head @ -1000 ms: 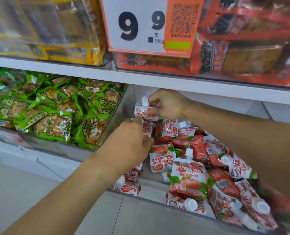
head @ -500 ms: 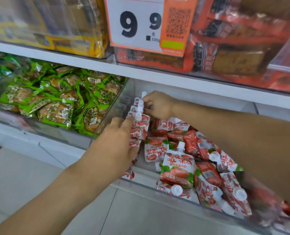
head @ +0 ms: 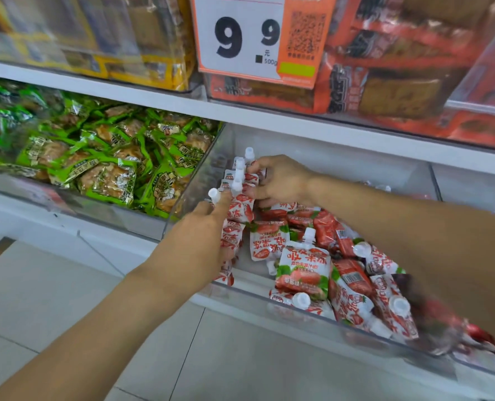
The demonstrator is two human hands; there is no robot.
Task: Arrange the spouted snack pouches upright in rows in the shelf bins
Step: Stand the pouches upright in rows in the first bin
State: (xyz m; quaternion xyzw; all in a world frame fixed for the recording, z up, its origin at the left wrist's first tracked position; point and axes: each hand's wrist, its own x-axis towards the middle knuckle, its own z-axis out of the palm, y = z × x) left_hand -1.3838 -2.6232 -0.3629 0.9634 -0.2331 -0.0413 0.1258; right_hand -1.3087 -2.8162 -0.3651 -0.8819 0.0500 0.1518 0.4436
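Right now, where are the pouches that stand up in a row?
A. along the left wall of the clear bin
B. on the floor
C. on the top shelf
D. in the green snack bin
A: the upright pouches line up with white caps on top against the left wall of the clear bin, between both hands, while the other pouches lie loose to the right.

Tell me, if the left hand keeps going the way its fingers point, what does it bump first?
Probably the upright row of pouches along the bin's left wall; the left hand already touches them, though depth is unclear.
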